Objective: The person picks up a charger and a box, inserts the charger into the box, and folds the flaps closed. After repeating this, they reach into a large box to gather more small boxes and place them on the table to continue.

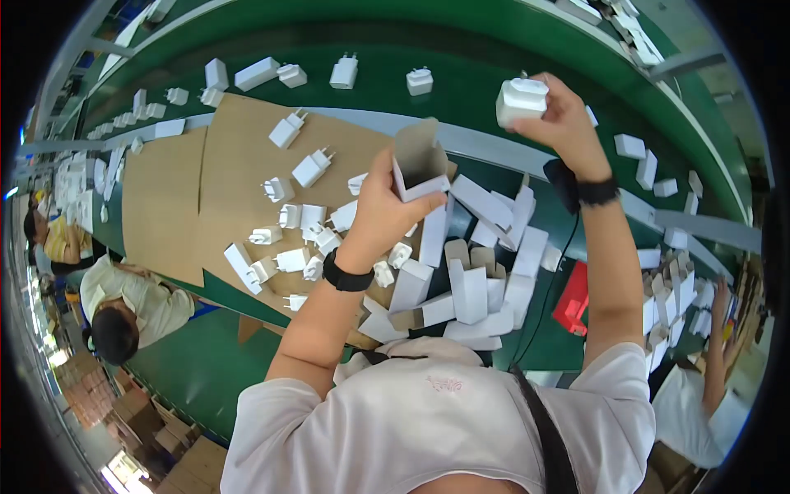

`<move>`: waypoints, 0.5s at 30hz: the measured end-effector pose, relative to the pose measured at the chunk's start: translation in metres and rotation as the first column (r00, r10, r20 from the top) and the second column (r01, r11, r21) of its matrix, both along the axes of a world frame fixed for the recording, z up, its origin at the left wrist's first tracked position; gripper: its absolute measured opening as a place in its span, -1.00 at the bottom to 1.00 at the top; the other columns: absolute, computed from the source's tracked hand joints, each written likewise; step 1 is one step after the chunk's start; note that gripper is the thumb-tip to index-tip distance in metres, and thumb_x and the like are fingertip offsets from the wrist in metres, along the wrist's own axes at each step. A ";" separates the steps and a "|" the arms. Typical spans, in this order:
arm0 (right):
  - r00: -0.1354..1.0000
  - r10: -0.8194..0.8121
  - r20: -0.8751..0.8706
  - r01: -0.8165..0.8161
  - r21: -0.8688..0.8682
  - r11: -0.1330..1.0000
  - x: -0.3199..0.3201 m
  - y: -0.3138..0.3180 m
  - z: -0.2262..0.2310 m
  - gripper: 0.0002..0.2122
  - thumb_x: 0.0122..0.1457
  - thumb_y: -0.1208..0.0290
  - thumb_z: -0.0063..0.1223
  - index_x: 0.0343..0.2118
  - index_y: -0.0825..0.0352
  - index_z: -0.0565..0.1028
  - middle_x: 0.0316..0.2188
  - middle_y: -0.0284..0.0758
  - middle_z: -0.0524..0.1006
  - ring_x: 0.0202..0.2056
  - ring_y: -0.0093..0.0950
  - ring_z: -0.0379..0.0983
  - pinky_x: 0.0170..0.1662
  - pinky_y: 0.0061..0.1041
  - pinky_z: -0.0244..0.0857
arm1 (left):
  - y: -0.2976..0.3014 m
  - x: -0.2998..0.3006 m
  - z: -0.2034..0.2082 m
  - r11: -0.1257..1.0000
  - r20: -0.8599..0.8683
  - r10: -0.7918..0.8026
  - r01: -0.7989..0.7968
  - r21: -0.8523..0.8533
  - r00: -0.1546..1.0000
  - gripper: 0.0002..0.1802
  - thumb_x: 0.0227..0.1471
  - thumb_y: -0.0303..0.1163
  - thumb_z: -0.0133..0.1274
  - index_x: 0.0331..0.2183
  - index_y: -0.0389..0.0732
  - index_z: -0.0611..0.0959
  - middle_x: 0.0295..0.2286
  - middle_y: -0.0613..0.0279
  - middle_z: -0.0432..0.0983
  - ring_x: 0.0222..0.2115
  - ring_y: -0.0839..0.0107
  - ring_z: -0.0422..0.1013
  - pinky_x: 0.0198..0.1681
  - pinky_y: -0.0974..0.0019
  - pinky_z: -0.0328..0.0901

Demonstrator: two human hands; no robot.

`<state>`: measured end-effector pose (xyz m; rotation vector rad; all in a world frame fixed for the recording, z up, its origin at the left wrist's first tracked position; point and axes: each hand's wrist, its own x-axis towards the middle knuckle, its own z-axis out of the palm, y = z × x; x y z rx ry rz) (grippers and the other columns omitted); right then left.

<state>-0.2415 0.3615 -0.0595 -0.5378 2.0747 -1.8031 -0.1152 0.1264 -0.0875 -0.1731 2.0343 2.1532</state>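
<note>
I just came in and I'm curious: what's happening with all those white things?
Someone's left hand holds a white box with its end open. Their right hand holds a white plug, apart from the box. More plugs lie on brown cardboard, and more white boxes are heaped nearby.

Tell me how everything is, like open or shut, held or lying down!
White box: open, held in left hand
White charger: unboxed, held in right hand
Cardboard: lying flat
Chargers on cardboard: loose, unboxed
Piled boxes: jumbled, some open
</note>
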 end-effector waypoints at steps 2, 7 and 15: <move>0.991 0.106 0.080 -0.097 -0.102 0.990 0.040 0.001 0.040 -0.59 -0.19 0.47 0.22 -0.23 0.35 0.33 -0.37 -0.39 0.44 -0.37 -0.61 0.40 -0.30 -0.67 0.27 | 0.007 -0.003 0.004 0.983 -0.099 -0.015 -0.003 -0.184 0.995 -0.30 -0.34 -0.41 0.23 -0.10 -0.34 0.32 -0.24 0.02 0.40 -0.23 0.27 0.37 -0.17 0.31 0.27; 0.896 0.146 -0.420 0.055 0.431 0.901 0.084 0.012 0.070 -0.65 -0.26 0.46 0.25 -0.33 0.35 0.45 -0.46 -0.34 0.47 -0.48 -0.52 0.40 -0.38 -0.60 0.27 | 0.027 -0.002 0.015 0.876 -0.077 -0.157 0.103 -0.470 0.985 -0.27 -0.38 -0.32 0.23 -0.14 -0.40 0.29 -0.36 -0.16 0.42 -0.35 0.00 0.41 -0.25 0.20 0.30; 0.781 0.326 -0.533 0.050 0.573 0.818 0.099 -0.001 0.088 -0.74 -0.27 0.51 0.25 -0.43 0.34 0.48 -0.51 -0.31 0.44 -0.52 -0.41 0.34 -0.48 -0.55 0.24 | 0.046 0.018 0.026 0.838 -0.241 -0.345 0.182 -0.514 0.907 -0.36 -0.39 -0.42 0.20 -0.21 -0.31 0.26 -0.38 -0.12 0.40 -0.34 -0.03 0.39 -0.29 0.15 0.30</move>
